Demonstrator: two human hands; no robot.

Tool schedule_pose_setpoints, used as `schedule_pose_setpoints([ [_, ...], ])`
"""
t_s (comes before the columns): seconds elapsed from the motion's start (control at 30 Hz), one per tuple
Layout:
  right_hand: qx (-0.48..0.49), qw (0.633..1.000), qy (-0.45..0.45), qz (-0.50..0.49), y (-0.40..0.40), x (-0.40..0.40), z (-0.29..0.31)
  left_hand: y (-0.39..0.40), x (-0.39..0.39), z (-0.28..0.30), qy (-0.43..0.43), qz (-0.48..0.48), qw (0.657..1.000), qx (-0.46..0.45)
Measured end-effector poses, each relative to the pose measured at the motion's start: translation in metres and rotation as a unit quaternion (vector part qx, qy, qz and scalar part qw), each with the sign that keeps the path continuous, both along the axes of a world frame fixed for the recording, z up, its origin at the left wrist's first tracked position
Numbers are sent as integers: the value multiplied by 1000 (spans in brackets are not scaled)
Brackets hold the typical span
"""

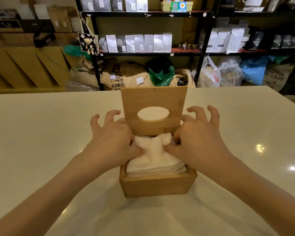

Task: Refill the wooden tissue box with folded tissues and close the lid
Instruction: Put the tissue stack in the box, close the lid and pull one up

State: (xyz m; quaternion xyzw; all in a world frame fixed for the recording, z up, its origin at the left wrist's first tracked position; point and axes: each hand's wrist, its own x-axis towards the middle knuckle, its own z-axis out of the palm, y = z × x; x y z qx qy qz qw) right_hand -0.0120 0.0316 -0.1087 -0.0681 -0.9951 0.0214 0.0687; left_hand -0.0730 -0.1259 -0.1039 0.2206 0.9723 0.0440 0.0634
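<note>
A wooden tissue box (157,185) is being kept on the white table (41,142), midway between its left and right edges and closer to its near edge than its far one. A stack of folded tissues (156,163) is being held inside it, the top sheet being pinched up into a ridge by the left hand (114,142) and the right hand (197,138), thumb and forefinger clamped on it, remaining fingers spread apart. Behind them the lid (153,103) is being left upright, its oval opening showing

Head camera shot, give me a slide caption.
Both hands pinch up the top tissue in the open-lidded wooden box.
</note>
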Motion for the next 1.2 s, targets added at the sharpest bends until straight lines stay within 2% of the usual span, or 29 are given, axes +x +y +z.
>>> schedule_pose_setpoints([
  [0.13, 4, 998, 61, 20, 4, 9, 5, -8, 11, 7, 108, 40, 993, 24],
  [0.23, -112, 985, 125, 47, 15, 16, 15, -21, 18, 19, 143, 44, 983, 102],
  [0.33, -242, 966, 49, 81, 21, 21, 25, -25, 21, 19, 93, 16, 988, 124],
  [0.4, -266, 960, 1, 86, 20, 21, 24, -22, 20, 14, 57, 9, 994, 96],
  [0.57, -130, 984, -85, 92, 18, 18, 16, -17, 19, 6, 19, -15, 1000, 6],
  [0.7, -76, 981, -149, 103, 19, 20, 21, -15, 20, 10, 21, -18, 1000, -13],
  [1.03, -2, 979, -187, 87, 13, 9, 29, -7, 13, 12, -4, -36, 994, -100],
  [1.2, 69, 979, -178, 71, 8, 6, 23, -2, 11, 8, 26, -38, 987, -157],
])
